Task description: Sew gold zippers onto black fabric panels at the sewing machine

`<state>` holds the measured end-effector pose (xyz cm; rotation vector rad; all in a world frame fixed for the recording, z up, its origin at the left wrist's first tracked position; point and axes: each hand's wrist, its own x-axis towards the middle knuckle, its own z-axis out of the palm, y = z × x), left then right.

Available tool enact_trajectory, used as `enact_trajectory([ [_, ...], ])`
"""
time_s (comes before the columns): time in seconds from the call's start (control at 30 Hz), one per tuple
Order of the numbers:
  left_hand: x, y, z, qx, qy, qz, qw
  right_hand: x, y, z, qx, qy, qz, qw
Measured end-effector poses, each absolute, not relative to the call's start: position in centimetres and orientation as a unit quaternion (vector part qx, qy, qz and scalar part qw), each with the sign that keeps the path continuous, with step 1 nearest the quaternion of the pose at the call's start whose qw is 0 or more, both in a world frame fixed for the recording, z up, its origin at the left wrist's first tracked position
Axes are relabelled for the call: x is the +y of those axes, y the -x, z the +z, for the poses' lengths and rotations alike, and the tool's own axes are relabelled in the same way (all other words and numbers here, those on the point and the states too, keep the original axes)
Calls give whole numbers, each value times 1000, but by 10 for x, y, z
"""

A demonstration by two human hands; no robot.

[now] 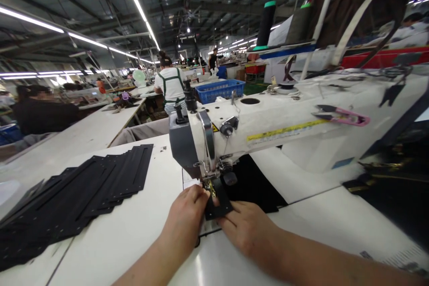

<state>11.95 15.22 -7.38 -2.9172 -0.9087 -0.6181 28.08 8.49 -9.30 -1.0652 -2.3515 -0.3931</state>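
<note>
A black panel (219,210) with a slot in it lies under the presser foot of the white sewing machine (281,120). Gold zipper teeth (212,189) show within the slot, and a fingertip is visible through the opening. My left hand (187,212) is closed at the panel's left edge, fingertips close to the needle area. On the near right corner, my right hand (246,228) grips the panel, with some fingers hidden beneath it. A larger black piece (258,183) extends behind, under the machine arm.
Overlapping black slotted panels (97,187) spread across the white table (134,232) at left. Pink-handled thread snips (348,116) rest against the machine arm. Black thread cones (266,24) stand above. Beyond are a blue basket (219,90) and a person in a white shirt (171,85).
</note>
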Motion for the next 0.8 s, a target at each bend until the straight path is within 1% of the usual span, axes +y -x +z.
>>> enact_trajectory([
  [0.1,146,-117,-71,-293,938,-187,-9,80,-281,-89,-861,412,-94,284],
  [0.2,136,-116,-67,-299,933,-199,-28,79,-280,-80,-833,467,-60,292],
  [0.27,131,-115,-68,-312,925,-213,-36,84,-280,-72,-814,509,-53,273],
  [0.33,128,-115,-70,-322,921,-217,-32,93,-280,-64,-804,540,-4,247],
  [0.47,127,-115,-76,-311,927,-209,18,111,-286,-52,-813,527,96,228],
  [0.63,125,-116,-75,-314,926,-208,34,122,-292,-54,-812,514,107,255],
  [0.8,126,-117,-72,-291,938,-186,33,128,-295,-68,-788,544,112,264],
])
